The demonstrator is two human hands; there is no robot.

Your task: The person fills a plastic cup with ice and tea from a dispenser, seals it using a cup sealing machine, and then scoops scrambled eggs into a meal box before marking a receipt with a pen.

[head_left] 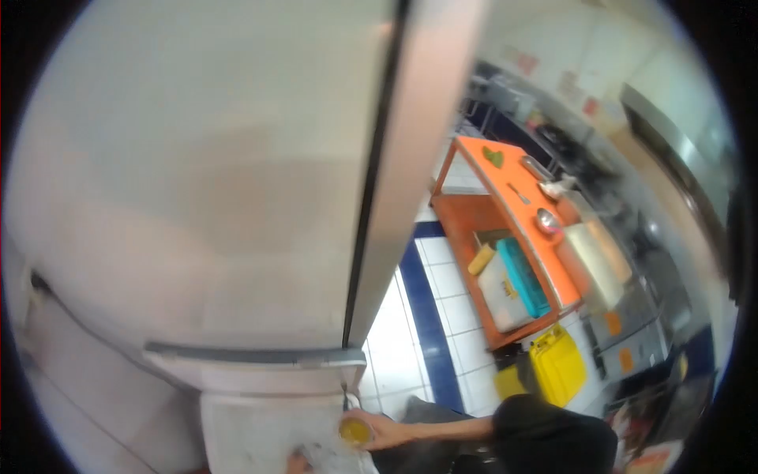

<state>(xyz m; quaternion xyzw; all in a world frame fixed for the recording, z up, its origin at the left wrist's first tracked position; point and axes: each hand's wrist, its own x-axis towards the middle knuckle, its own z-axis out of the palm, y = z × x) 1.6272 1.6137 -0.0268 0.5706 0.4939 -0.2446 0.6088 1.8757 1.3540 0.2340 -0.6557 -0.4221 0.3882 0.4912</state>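
Note:
My right hand (382, 431) reaches in from the right, below a black sleeve (545, 430). Its fingers are wrapped round a small cup of yellow contents (355, 430), seen from above. Low at the bottom edge, a blurred part of my left hand (298, 461) shows beside a clear, crinkled-looking thing (332, 457). Whether those fingers grip it cannot be made out. Both hands are over or near a white surface (245, 430).
A large pale panel (260, 197) with a metal edge strip (418, 95) fills the left. An orange table (505, 186) holds a metal bowl (546, 220) and green leaves (493, 157); a teal-lidded box (523, 276) sits on its lower shelf. A yellow bin (558, 365) stands nearby on white tiles (391, 347).

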